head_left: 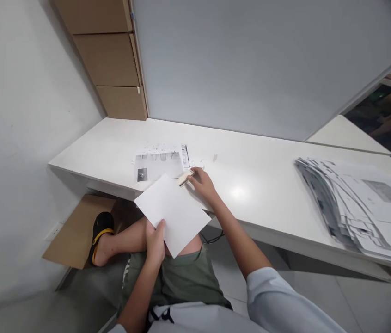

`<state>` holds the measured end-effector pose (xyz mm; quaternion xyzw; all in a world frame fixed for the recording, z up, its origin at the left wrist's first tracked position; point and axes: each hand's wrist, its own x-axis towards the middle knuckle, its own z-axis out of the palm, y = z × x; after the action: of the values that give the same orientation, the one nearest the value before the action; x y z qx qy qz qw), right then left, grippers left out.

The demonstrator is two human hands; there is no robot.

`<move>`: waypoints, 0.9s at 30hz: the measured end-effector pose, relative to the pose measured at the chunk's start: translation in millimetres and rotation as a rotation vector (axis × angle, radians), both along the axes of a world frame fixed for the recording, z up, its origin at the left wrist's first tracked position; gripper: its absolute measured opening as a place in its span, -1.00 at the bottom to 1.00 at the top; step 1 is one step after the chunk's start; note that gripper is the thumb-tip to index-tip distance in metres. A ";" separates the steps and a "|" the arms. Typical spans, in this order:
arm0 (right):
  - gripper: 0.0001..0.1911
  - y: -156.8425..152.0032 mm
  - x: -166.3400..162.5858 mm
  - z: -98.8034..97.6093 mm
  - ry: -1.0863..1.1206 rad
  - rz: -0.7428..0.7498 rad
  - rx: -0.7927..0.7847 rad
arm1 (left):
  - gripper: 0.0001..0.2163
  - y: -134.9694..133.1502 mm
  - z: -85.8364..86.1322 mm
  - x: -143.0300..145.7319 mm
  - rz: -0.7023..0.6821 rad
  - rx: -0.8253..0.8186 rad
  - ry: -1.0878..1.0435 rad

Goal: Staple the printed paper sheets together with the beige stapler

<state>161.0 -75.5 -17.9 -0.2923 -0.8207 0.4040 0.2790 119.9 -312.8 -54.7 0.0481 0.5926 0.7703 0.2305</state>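
Observation:
My left hand [155, 240] is closed on the near left edge of a blank white sheet of paper [173, 212], thumb on top. The sheet is tilted above my lap, its far corner near the table edge. At that far side, my right hand [202, 184] grips a short, narrow cream-coloured tool [184, 178] with a dark strip along it. It looks like a stapler, but its kind is not certain. The tool's near end is close to the paper's upper right edge; whether they touch I cannot tell. Just behind lies a printed sheet [159, 166] with a dark square on it.
Small dark scraps and marks lie around the printed sheet on the white table [258, 180]. A thick, uneven stack of printed papers [365, 203] rests at the right. Brown cardboard boxes [108, 60] stand at the back left, and a cardboard piece [74, 231] is below the table.

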 end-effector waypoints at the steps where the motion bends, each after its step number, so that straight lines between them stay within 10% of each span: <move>1: -0.52 -0.3 0.0 0.8 0.005 -0.003 -0.012 | -0.46 2.7 2.3 -0.6 -0.009 0.008 -0.007; 16: -0.58 1.1 -1.7 0.6 0.021 -0.011 -0.053 | -0.56 -13.7 25.5 -9.3 0.006 -0.281 0.195; 27: -0.57 2.8 -4.6 0.1 0.025 0.007 -0.049 | -0.46 -0.2 25.4 20.0 0.036 -0.025 -0.040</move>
<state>156.4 -72.7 -17.7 -0.2911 -0.8078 0.4289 0.2806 139.9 -313.0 -29.3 0.0190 0.5981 0.7678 0.2289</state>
